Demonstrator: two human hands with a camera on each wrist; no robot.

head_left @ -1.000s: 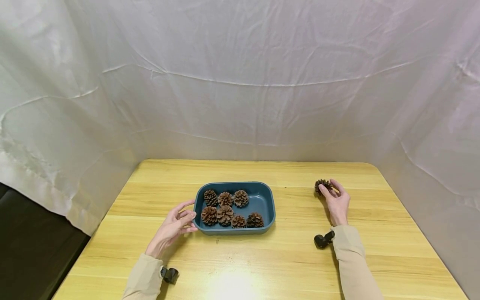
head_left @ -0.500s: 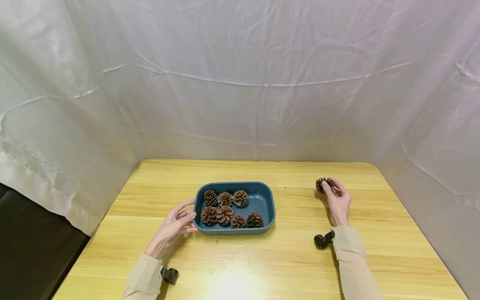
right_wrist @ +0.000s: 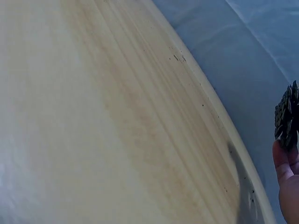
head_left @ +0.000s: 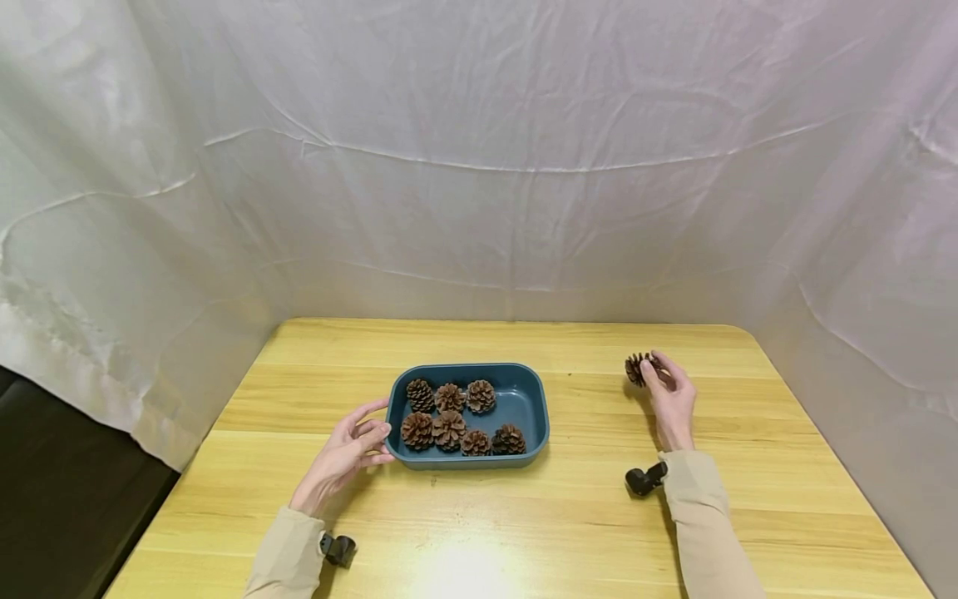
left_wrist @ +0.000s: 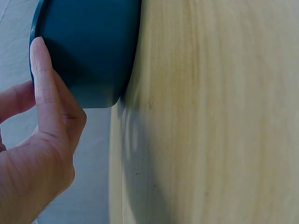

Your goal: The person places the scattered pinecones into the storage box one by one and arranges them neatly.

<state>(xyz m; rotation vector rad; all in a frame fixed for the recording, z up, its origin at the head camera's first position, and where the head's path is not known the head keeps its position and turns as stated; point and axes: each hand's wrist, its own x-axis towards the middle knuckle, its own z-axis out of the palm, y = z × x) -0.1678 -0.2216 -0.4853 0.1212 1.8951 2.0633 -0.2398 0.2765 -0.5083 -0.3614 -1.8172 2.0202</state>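
Note:
My left hand (head_left: pixel 348 448) holds the left end of a dark teal rectangular tray (head_left: pixel 535 456), its thumb at the rim. Up close in the left wrist view, the fingers (left_wrist: pixel 45 88) lie against the tray's outer wall (left_wrist: pixel 93 56). Several brown pine cones (head_left: pixel 449 429) sit in the tray, mostly towards its left and front. Off to the right, my right hand (head_left: pixel 674 408) pinches another pine cone (head_left: pixel 636 369) between thumb and fingers above the table. That pine cone (right_wrist: pixel 286 116) is partly cut off by the right wrist view's edge.
The light wooden table (head_left: pixel 584 516) has its far edge against a pale hanging cloth (head_left: pixel 509 208). A dark surface (head_left: pixel 60 491) lies beyond the table's left side. Small dark specks dot the tabletop.
My right hand has lifted the pine cone slightly, then shifted a little to the left with it. The left hand and tray have stayed in place.

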